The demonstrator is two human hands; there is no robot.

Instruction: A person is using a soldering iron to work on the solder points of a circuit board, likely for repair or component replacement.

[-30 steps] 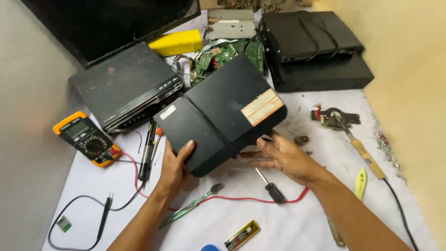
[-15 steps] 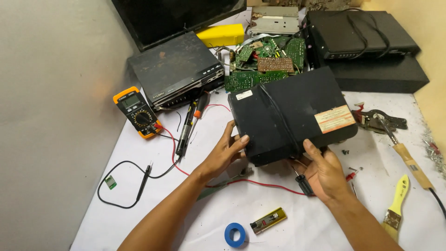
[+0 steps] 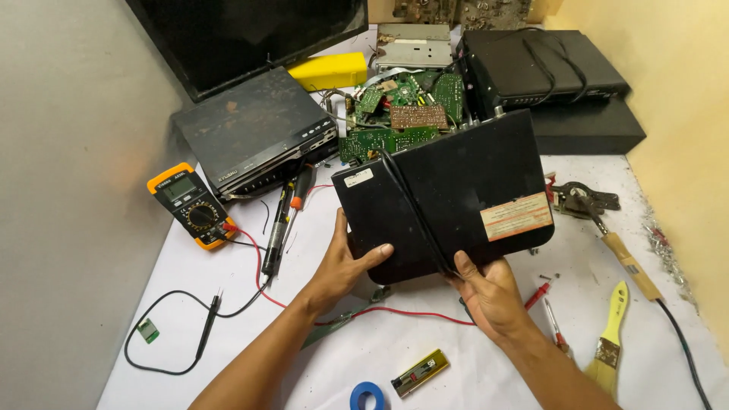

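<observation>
2 hands are gripping a black case, tilted up off the bench.
Left hand point(image 3: 345, 262) is closing on the black case's point(image 3: 448, 197) near-left edge, thumb on top; right hand point(image 3: 490, 292) is clamping its near edge. Judging by the pics, the case is already lifted w/ green circuit boards point(image 3: 399, 114) exposed behind; it isn't set down yet. Multimeter point(image 3: 190, 203) is sitting well to the left.

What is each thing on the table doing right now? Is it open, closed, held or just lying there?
Black box: lid closed, tilted up, held at its near edge.
Left hand: gripping the box's left corner.
Right hand: gripping the box's bottom edge.
Meter: lying flat, leads plugged in.
Circuit boards: bare, uncovered.
Grey player: closed, lying flat.
Paintbrush: lying flat, untouched.
Blue tape roll: lying flat.
</observation>
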